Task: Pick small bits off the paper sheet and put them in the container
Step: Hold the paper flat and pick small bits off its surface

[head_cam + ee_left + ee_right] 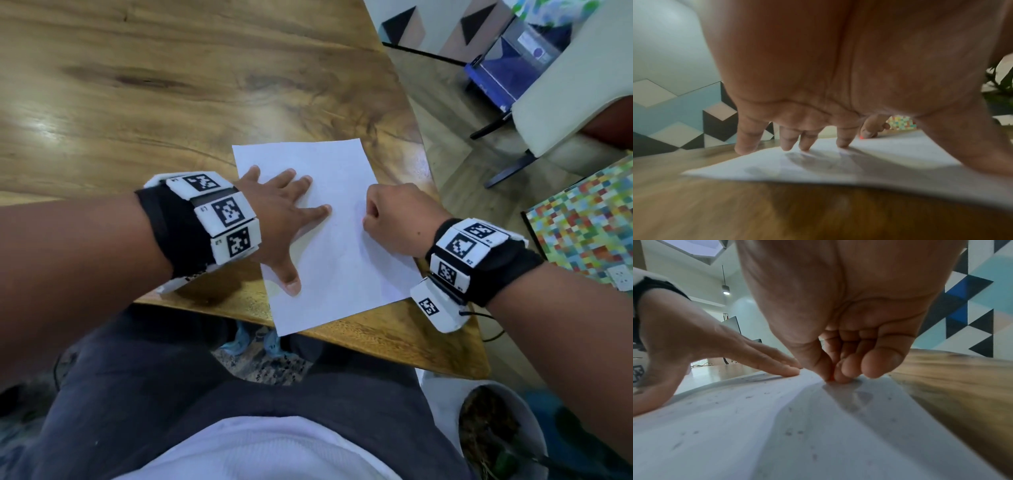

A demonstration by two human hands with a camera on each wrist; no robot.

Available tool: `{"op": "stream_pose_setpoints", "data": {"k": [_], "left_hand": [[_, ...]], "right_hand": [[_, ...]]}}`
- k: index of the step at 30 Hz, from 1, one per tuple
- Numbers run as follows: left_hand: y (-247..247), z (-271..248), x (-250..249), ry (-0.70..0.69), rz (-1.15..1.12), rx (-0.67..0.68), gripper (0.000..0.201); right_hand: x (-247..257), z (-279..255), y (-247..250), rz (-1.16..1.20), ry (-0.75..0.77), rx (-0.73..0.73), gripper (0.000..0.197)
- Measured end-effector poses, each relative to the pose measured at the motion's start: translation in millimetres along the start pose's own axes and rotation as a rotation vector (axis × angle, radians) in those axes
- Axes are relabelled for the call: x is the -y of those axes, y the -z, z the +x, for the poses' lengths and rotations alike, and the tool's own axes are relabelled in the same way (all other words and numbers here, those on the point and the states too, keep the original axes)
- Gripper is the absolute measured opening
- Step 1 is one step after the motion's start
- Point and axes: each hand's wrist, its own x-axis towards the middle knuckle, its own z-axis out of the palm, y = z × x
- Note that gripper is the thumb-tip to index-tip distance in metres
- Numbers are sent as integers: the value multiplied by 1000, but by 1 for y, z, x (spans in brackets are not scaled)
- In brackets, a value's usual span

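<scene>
A white paper sheet lies on the wooden table near its front right corner. My left hand presses flat on the sheet's left half, fingers spread and straight. My right hand rests curled on the sheet's right side. Its thumb and index finger pinch a tiny orange bit right at the paper's surface. The same orange bit shows at that fingertip in the left wrist view. Several small dark specks dot the paper. No container stands on the table in these views.
A white round pot with dark contents stands on the floor at my lower right. The table's right edge runs just past the sheet. A colourful chequered mat and a white chair lie beyond it.
</scene>
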Motion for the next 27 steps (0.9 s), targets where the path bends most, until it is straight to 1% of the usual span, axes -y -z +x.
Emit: {"op": "stream_pose_setpoints", "data": {"k": [2, 3, 5, 7, 9, 11, 15, 16, 18, 20, 21, 24, 25, 26, 27], "left_hand": [[-4, -3, 4, 10, -12, 14, 139], [-5, -3, 5, 8, -14, 17, 139], [-5, -1, 5, 4, -28, 18, 140], [-6, 1, 6, -2, -33, 15, 140], [-8, 2, 8, -7, -17, 13, 140], [-9, 3, 7, -11, -5, 19, 141], [-6, 1, 6, -12, 4, 21, 140], [-6, 0, 6, -11, 2, 18, 139], [-6, -1, 6, -7, -3, 12, 138], [-7, -2, 6, -6, -6, 13, 139], [-8, -2, 6, -3, -10, 13, 139], [-9, -1, 7, 4, -23, 15, 143], [-10, 0, 6, 4, -21, 17, 144], [-10, 0, 6, 4, -20, 19, 145], [-10, 0, 7, 3, -20, 20, 145]], "right_hand": [[1, -2, 0, -35, 12, -3, 13], [3, -5, 0, -57, 42, -9, 12], [12, -17, -1, -65, 165, 12, 13], [24, -35, -3, -34, 311, 104, 15], [35, -48, -5, -15, 400, 195, 14], [35, -43, -4, -10, 386, 183, 13], [19, -1, 3, 44, 168, 44, 9], [15, 7, 4, 41, 132, 31, 8], [15, 15, 6, 20, 106, 19, 7], [18, 7, 7, -2, 145, 20, 8], [22, -2, 7, -4, 190, 38, 9], [41, -33, -1, -6, 388, 166, 14], [48, -40, -3, -2, 433, 194, 14], [51, -41, -5, 8, 452, 199, 13], [52, -37, -4, 18, 435, 192, 13]]}}
